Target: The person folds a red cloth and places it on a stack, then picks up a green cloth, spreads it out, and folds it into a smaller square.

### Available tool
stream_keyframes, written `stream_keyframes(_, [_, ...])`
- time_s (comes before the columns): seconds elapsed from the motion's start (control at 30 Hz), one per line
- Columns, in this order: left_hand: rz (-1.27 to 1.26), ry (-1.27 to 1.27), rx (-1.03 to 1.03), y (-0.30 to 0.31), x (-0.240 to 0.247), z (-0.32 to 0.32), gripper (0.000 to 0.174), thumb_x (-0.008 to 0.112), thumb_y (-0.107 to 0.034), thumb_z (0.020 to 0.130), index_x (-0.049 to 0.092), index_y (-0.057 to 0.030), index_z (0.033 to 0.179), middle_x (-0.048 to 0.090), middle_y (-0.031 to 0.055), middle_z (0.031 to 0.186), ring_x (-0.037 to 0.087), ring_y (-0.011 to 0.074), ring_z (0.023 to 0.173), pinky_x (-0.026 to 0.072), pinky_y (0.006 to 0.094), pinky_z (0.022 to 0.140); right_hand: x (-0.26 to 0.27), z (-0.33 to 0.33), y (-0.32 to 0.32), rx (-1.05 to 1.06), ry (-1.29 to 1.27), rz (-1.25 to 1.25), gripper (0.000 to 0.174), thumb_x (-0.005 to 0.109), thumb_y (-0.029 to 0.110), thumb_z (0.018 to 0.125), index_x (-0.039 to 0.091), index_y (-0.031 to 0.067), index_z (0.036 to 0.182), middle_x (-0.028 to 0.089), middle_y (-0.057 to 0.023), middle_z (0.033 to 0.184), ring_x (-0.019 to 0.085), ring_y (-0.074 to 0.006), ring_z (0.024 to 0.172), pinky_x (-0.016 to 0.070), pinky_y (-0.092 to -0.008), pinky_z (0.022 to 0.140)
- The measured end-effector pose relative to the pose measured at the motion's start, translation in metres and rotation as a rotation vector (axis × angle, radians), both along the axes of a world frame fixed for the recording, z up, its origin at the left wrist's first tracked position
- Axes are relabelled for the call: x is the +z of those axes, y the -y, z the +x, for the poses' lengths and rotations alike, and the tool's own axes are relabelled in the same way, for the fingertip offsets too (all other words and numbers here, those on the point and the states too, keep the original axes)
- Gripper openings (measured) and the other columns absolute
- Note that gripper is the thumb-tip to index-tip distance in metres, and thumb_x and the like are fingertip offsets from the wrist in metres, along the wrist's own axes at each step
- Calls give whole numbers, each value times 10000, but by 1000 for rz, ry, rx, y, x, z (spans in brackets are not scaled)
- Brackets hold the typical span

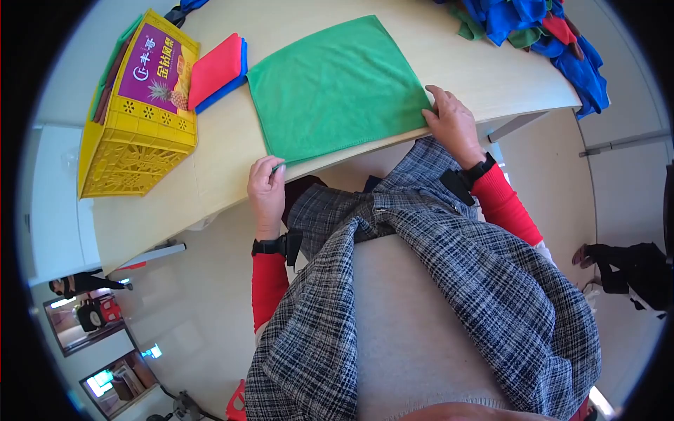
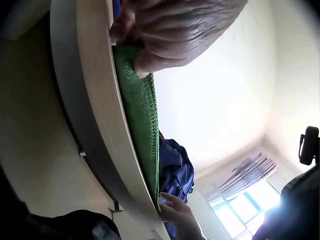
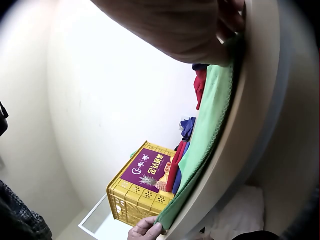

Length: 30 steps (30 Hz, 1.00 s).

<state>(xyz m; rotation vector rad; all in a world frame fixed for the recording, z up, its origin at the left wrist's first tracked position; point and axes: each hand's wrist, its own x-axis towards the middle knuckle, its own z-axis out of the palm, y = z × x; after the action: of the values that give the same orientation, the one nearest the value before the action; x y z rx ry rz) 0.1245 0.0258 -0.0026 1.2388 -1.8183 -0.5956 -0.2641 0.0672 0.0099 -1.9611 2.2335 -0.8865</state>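
Note:
A green cloth (image 1: 340, 88) lies spread on the table, its near edge along the table's front edge. My left hand (image 1: 267, 189) pinches its near left corner; in the left wrist view that hand (image 2: 182, 30) has thumb and fingers at the cloth (image 2: 140, 110). At the near right corner, my right hand (image 1: 453, 123) holds the cloth between thumb and fingers. The right wrist view shows the right hand (image 3: 185, 25) at one end of the cloth (image 3: 205, 125), its fingertips partly hidden, and the left hand (image 3: 145, 230) at the other end.
Left of the cloth stands a yellow crate (image 1: 140, 151) with cloths over its far side. Between them lie a folded red cloth (image 1: 216, 69) and a blue one (image 1: 223, 92). Blue, green and red cloths (image 1: 509, 24) are heaped at the table's (image 1: 519, 91) far right.

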Motion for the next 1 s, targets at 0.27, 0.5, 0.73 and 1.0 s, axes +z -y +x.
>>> stream_keyframes(0.27, [72, -31, 29, 14, -6, 6, 70, 639, -40, 953, 658, -7, 1012, 595, -24, 858, 500, 55, 758, 427, 215, 697, 18, 26, -7, 330, -121, -162, 427, 735, 154, 806, 613, 80, 1209, 623, -126, 1076, 594, -326, 1018, 482, -441, 884])
stream_keyframes(0.5, [89, -101, 51, 34, -10, 10, 91, 647, -63, 961, 664, -5, 1030, 595, -44, 851, 500, 42, 782, 430, 212, 708, 9, 11, 19, 414, -202, -93, 313, 715, 138, 810, 665, 65, 1110, 649, -100, 992, 600, -320, 974, 481, -431, 866])
stream_keyframes(0.73, [88, -104, 130, 57, -21, 12, 105, 683, -72, 920, 669, -8, 1001, 652, 45, 836, 567, 106, 755, 471, 267, 706, 11, -9, 33, 361, 201, -30, 167, 697, 124, 876, 699, 18, 1005, 687, -73, 866, 649, -222, 825, 506, -318, 787])
stream_keyframes(1.0, [-426, 286, -42, 28, 51, -78, 370, 743, -45, 766, 632, -94, 1115, 600, 125, 1189, 569, 349, 1129, 454, 442, 963, 24, 12, 48, 411, 761, 273, 202, 714, 192, 908, 721, 21, 1016, 654, 14, 762, 535, -39, 710, 445, -230, 629])
